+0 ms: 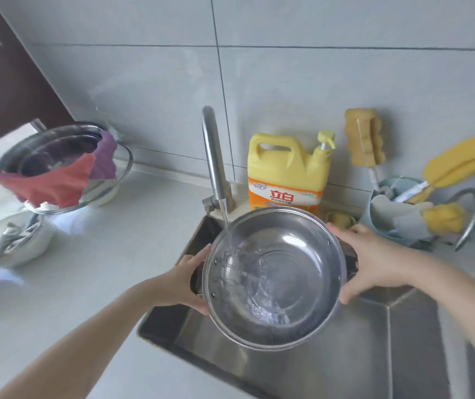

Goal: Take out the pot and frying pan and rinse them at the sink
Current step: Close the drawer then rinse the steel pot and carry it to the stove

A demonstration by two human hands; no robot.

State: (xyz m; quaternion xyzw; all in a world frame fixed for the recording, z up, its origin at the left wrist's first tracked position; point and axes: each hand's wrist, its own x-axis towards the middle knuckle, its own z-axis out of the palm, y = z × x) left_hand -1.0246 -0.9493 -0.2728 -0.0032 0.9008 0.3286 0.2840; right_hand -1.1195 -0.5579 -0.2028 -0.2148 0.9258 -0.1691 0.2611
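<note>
A steel pot (288, 254) with dark side handles hangs over the steel sink (374, 341), tilted toward me. My left hand (185, 276) grips its left handle and my right hand (371, 263) grips its right handle. Water runs from the steel faucet (213, 156) into the left part of the pot and pools and swirls at its bottom. No frying pan shows in this view.
A yellow detergent bottle (286, 171) stands behind the pot by the wall. A blue holder (383, 208) with yellow sponge brushes sits at the right. On the left counter are stacked steel bowls (57, 151) draped with red and purple cloths and a white bowl (17, 240) with utensils.
</note>
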